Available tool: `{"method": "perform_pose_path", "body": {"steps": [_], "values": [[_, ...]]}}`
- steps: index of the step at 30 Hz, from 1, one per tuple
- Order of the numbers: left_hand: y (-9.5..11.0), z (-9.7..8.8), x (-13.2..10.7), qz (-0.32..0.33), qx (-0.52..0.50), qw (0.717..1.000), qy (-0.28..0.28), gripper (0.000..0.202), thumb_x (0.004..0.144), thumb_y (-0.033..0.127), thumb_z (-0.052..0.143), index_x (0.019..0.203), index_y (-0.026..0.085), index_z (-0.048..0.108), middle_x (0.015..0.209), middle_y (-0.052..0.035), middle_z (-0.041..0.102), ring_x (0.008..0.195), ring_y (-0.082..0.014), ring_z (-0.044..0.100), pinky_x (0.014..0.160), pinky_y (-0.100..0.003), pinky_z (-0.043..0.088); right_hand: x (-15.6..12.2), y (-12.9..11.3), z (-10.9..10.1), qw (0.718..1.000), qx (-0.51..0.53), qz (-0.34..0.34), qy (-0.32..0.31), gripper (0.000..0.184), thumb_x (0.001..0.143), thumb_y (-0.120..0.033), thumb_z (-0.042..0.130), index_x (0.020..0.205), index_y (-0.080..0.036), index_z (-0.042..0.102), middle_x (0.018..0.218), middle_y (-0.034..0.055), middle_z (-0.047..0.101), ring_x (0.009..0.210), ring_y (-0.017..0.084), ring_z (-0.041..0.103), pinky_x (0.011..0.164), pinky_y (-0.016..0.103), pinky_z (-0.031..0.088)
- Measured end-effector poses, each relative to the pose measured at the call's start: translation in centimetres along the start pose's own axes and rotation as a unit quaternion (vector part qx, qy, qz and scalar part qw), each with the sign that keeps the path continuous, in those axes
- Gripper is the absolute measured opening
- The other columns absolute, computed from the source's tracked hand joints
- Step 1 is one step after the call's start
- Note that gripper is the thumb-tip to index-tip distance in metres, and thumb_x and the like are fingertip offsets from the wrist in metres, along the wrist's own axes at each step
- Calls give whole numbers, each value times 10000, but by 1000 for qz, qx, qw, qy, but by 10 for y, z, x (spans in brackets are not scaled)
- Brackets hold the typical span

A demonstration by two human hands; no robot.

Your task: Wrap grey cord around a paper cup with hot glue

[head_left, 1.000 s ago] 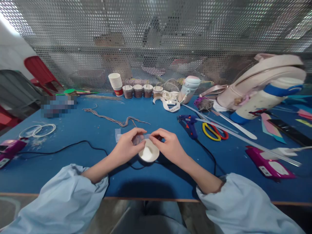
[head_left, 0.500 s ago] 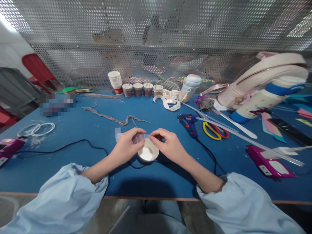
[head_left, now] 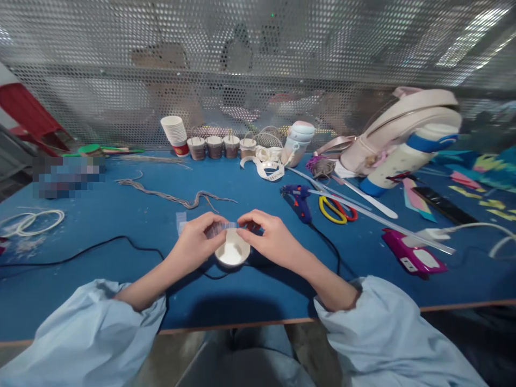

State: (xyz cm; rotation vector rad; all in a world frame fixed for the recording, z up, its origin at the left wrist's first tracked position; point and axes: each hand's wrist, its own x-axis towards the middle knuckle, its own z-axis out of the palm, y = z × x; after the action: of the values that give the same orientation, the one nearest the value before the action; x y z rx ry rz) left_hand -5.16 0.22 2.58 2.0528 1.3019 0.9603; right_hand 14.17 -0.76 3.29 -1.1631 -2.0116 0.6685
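Note:
A white paper cup (head_left: 233, 250) lies tilted between my hands, its lit inside towards me. My left hand (head_left: 197, 236) is closed on the cup's left far edge, thumb at the rim. My right hand (head_left: 268, 236) curls in from the other side, thumb and fingertips at the right far edge. A pale blue striped strip (head_left: 181, 219) comes out from behind my left hand and shows again between the fingers, along the cup's far side. Whether the strip is fixed to the cup is hidden.
Beyond the cup is grey twine (head_left: 177, 200). To the right are a blue glue gun (head_left: 299, 201), scissors (head_left: 332, 212) and a purple power strip (head_left: 413, 253). At the back stand stacked paper cups (head_left: 174, 131), several brown-wrapped cups (head_left: 214, 148) and a bottle (head_left: 298, 142). A black cord (head_left: 100, 244) crosses the left.
The whole view has shifted, so the things on the table appear further left. My hands stay at the cup in nearly the same pose.

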Motion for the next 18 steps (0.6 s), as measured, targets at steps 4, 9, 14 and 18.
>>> {"method": "perform_pose_path", "body": {"steps": [4,9,14,18], "values": [[-2,1,0,-9,-5,1000,1,137,761,231,567,841,173,661,787,-28,693,685,-147,594,631,-256,464,-21,3,-39,992,-116,44,-15,112,876,-263,572,912,-202,659,938,37,706,800,164,638,745,284,462],[-2,1,0,-9,-9,1000,1,108,751,218,564,814,175,641,721,-5,656,627,-131,558,587,-238,443,-38,49,-90,893,-368,260,-2,317,825,-520,568,783,-219,655,809,68,718,797,282,656,625,337,426],[-2,1,0,-6,-23,1000,10,93,748,221,570,815,183,625,726,3,648,635,-129,553,600,-243,445,-22,101,-105,921,-271,272,72,437,732,-528,638,971,-163,668,1043,132,704,927,289,645,719,339,464],[-1,0,1,1,-46,999,22,83,747,228,575,801,187,623,731,1,647,642,-127,551,601,-242,449,-3,117,-96,943,-201,255,66,327,759,-472,596,842,-166,676,820,65,713,738,220,636,624,293,451]]}}
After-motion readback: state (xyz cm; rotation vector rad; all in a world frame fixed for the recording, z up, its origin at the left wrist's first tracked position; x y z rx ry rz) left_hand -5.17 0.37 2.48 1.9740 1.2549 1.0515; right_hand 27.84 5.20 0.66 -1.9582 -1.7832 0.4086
